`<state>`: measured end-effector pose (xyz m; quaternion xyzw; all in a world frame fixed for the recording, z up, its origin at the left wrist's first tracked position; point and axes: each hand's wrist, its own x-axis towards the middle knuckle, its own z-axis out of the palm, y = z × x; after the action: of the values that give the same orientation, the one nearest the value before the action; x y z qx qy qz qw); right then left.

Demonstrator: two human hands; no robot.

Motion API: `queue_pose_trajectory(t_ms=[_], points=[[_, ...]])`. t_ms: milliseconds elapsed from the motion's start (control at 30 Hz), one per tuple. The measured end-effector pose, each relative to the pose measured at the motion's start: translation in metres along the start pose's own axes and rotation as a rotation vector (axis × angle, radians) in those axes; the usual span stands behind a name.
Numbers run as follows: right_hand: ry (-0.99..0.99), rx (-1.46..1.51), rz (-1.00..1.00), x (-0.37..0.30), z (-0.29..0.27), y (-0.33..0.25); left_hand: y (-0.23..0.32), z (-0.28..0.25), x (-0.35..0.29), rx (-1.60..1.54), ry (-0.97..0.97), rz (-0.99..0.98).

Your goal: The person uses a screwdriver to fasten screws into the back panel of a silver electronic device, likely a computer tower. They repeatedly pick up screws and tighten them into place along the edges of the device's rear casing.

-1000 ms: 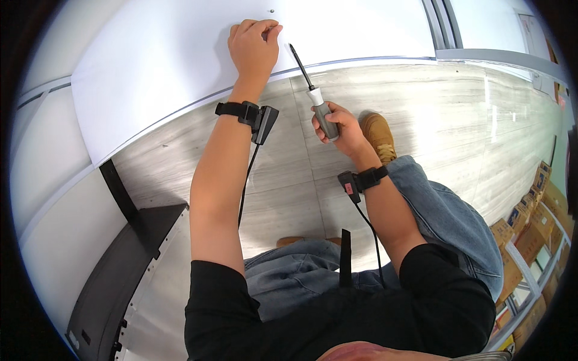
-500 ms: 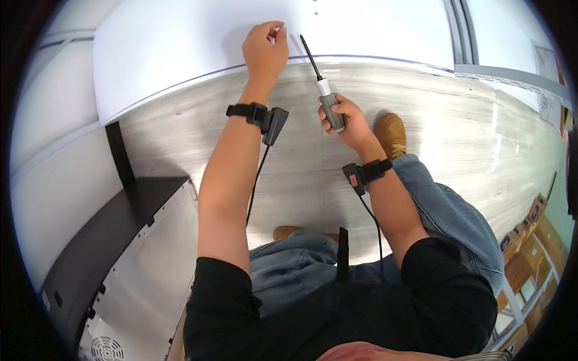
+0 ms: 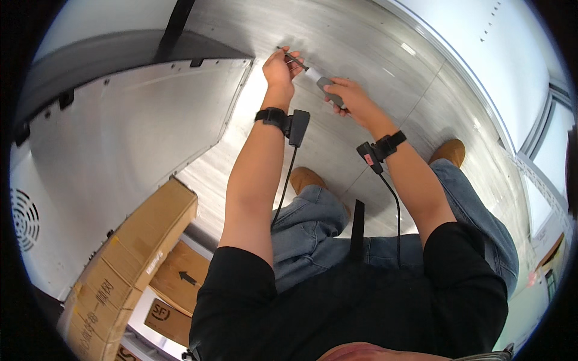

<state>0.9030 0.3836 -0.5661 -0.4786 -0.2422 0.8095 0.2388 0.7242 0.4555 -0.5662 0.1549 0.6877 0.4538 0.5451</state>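
My right hand (image 3: 349, 97) is wrapped around the grey and white handle of a screwdriver (image 3: 326, 83), whose dark shaft points up and to the left. At the tip end of that shaft is my left hand (image 3: 280, 71), its thumb and forefinger drawn together and the other fingers loosely curled beside the shaft. Whatever is pinched there is hidden or too small to make out. Both hands are above the grey floor (image 3: 385, 114), to the right of a large metal panel with a dark edge.
The metal panel (image 3: 162, 120) with a round vent stands at left. Below it are a long cardboard box (image 3: 132, 259) and a smaller carton (image 3: 174, 280). A white surface (image 3: 475, 54) curves along the upper right. Black straps with cabled devices sit on both wrists.
My view has turned left, away from the white surface towards the metal panel and boxes. My left hand has come to the screwdriver's tip; earlier the two were apart.
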Motion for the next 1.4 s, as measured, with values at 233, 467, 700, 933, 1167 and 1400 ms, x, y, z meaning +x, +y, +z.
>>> queue_pose_trajectory(t_ms=[233, 467, 700, 933, 1167, 1400], points=[[-0.073, -0.044, 0.134, 0.013, 0.022, 0.021, -0.014, -0.053, 0.007, -0.019, 0.111, 0.012], [-0.026, -0.082, 0.148, 0.029, 0.029, 0.028, -0.017, -0.062, 0.019, 0.061, 0.096, -0.017], [-0.03, -0.044, 0.142, 0.032, 0.03, 0.035, -0.025, -0.065, 0.025, 0.016, 0.16, -0.013], [-0.021, -0.027, 0.187, 0.035, 0.031, 0.034, -0.023, -0.064, 0.026, -0.027, 0.164, -0.016], [-0.021, -0.001, 0.188, 0.038, 0.029, 0.036, -0.021, -0.062, 0.024, -0.029, 0.173, -0.012], [-0.021, -0.035, 0.195, 0.035, 0.031, 0.028, -0.019, -0.061, 0.02, -0.028, 0.162, -0.005]])
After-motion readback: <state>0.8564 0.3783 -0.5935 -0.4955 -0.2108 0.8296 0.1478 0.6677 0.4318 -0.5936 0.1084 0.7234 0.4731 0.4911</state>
